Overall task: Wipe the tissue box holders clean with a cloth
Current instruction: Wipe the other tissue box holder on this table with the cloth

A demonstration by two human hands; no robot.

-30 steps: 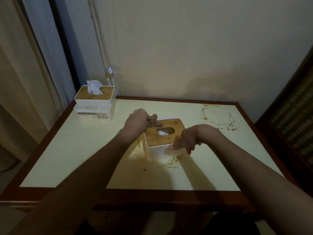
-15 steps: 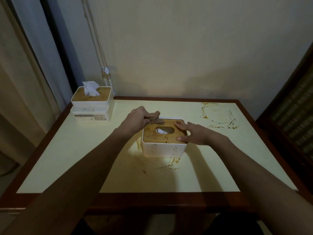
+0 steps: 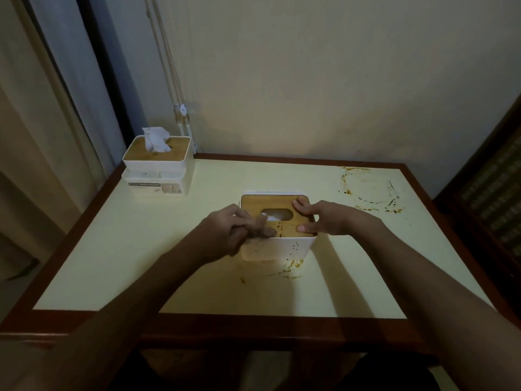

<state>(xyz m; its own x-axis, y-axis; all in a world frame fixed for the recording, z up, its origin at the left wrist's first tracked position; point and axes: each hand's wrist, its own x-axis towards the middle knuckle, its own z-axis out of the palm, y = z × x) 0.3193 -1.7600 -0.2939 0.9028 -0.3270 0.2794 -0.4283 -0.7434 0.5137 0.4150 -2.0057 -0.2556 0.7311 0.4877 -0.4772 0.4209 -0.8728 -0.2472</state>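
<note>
On table [image 3: 112, 249], centre: left hand [image 3: 225, 235] gripping bunched cloth [image 3: 260, 228] against stained tissue box holder [image 3: 277, 246] lid (front-left corner); right hand [image 3: 318, 218] flat, fingers straight, pressing lid.

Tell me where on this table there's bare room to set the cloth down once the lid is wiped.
Bare top lies along the near edge of the table, left of the centre holder, in front of the corner holder. Stains soil the spot before the centre holder; a stain ring marks the far right. Left hand and right hand crowd the centre.
</note>
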